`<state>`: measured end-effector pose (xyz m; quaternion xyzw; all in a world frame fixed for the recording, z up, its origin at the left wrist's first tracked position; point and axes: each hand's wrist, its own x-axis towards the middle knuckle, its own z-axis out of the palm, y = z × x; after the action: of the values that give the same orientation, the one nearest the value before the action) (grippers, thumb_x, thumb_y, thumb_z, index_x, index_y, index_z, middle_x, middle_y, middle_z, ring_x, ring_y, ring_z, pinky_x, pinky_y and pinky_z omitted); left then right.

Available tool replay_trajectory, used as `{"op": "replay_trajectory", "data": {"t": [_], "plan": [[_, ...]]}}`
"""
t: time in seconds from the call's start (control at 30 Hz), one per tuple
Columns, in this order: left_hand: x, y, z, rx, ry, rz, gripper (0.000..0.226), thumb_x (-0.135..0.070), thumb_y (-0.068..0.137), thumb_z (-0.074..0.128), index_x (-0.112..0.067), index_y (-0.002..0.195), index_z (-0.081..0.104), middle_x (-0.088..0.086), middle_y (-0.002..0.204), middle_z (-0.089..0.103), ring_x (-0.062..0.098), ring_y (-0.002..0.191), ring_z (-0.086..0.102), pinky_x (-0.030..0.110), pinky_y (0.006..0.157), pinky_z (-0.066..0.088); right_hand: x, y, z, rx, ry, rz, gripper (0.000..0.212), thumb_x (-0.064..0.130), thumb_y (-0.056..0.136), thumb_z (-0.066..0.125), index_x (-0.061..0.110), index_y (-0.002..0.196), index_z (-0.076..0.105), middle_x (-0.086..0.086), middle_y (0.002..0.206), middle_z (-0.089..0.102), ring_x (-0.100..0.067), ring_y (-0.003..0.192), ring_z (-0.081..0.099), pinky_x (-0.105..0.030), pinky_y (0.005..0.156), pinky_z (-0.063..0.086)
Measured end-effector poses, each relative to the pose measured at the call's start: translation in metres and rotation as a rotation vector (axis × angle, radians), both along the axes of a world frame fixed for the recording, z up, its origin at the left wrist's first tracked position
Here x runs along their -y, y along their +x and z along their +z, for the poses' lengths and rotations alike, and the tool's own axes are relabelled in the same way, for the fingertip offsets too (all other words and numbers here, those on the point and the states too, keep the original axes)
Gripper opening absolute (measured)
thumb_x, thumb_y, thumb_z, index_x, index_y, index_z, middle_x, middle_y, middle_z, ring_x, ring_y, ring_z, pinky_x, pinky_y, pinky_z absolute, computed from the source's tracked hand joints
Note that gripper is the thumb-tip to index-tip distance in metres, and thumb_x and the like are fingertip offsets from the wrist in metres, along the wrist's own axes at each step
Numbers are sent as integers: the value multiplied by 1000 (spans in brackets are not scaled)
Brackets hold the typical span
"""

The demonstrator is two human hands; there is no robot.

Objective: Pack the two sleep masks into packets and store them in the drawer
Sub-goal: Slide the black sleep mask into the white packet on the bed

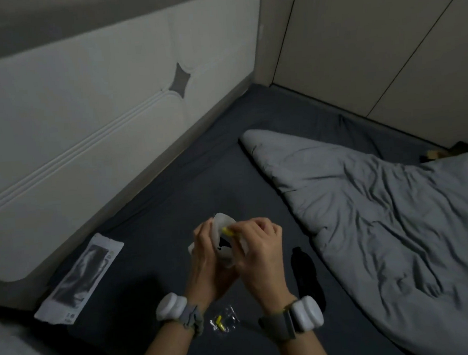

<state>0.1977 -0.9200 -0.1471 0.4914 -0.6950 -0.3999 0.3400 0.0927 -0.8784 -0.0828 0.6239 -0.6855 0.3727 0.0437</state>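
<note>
Head view is dim, so many details are hard to make out. The left hand (208, 259) and the right hand (260, 247) are together above the dark grey bed sheet (160, 210). They hide most of the translucent white plastic packet (222, 224) between them; only its open upper mouth and a small lower part show. Something black shows inside the packet, but I cannot tell if it is a whole sleep mask.

The fingers of the left hand are curled around the left side of the packet and hold it upright. The thumb and fingers of the right hand are closed in a pinch on a small yellow piece (227, 231) at the mouth of the packet. Whether this piece is already inside or only at the edge, I cannot tell. Both forearms are cut off by the bottom edge.

A black fabric sleep mask (307, 274) lies on the sheet just beside the right wrist, and its lower end is hidden behind the white wrist device (307, 312). A second flat white packet (79, 279) with dark content lies to the left, near the pale padded headboard (84, 118); its print is too blurred to read. Between the wrists lies a small clear plastic bag (223, 321) with yellow pieces inside. A crumpled grey duvet (381, 208) is cut off by the right edge.
</note>
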Motion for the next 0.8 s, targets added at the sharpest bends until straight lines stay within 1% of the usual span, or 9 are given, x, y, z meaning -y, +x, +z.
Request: {"op": "replay_trajectory", "data": {"t": [0.07, 0.17, 0.3, 0.4, 0.47, 0.53, 0.6, 0.7, 0.8], "plan": [[3, -4, 2, 22, -70, -41, 100, -51, 66, 69, -29, 145, 12, -5, 145, 23, 21, 128, 44, 51, 96, 49, 1, -3, -1, -7, 60, -41, 17, 17, 80, 75, 25, 94, 71, 8, 104, 66, -18, 97, 55, -36, 79, 37], [0, -6, 13, 22, -165, -48, 106, -56, 65, 71, -22, 147, 14, -9, 142, 21, 20, 127, 44, 52, 91, 50, -3, -13, 9, 21, 169, -69, 22, 24, 81, 73, 29, 102, 72, -4, 121, 57, -25, 109, 50, -35, 82, 40], [-6, -12, 29, -3, -211, -66, 110, -58, 62, 77, -26, 146, 12, -4, 143, 24, 20, 127, 44, 52, 90, 51, -4, -30, 25, 144, 283, -59, 14, 30, 83, 72, 22, 94, 77, -2, 118, 56, -23, 109, 54, -36, 85, 49], [-15, -18, 40, 14, -243, -120, 109, -57, 63, 74, -23, 146, 11, 1, 145, 23, 9, 126, 36, 36, 101, 45, -5, -31, 38, 150, 481, -59, 15, 34, 87, 66, 28, 93, 79, 2, 113, 58, -21, 104, 55, -32, 81, 46], [-19, -22, 39, 65, -286, -162, 113, -58, 65, 74, -12, 148, 13, 5, 146, 25, -7, 129, 23, 13, 106, 24, -4, -30, 49, 159, 614, -71, 17, 33, 86, 61, 30, 89, 78, 3, 97, 57, -22, 94, 58, -29, 73, 44], [-22, -24, 37, 96, -301, -198, 114, -55, 66, 75, -6, 149, 14, 7, 148, 25, -17, 131, 12, 1, 103, 10, -6, -32, 60, 156, 713, -98, 17, 32, 82, 60, 29, 87, 77, 5, 80, 55, -22, 80, 57, -28, 67, 41], [-23, -25, 37, 90, -282, -204, 114, -53, 66, 75, -12, 150, 8, 1, 148, 20, -14, 129, 16, 5, 103, 14, -10, -33, 65, 132, 701, -122, 19, 33, 80, 59, 27, 86, 76, 3, 80, 58, -21, 74, 56, -27, 64, 40], [-24, -26, 41, 54, -273, -189, 115, -52, 66, 77, -20, 150, 4, -8, 147, 17, -4, 126, 26, 21, 102, 31, -14, -32, 68, 101, 660, -105, 21, 32, 84, 57, 25, 86, 77, 2, 83, 59, -20, 72, 55, -25, 60, 37], [-29, -30, 45, 32, -324, -208, 112, -52, 66, 77, -22, 148, 7, -8, 146, 19, -2, 131, 23, 29, 104, 32, -15, -35, 69, 37, 726, -102, 23, 32, 89, 55, 27, 95, 77, 1, 88, 58, -19, 75, 50, -28, 64, 37]]}}
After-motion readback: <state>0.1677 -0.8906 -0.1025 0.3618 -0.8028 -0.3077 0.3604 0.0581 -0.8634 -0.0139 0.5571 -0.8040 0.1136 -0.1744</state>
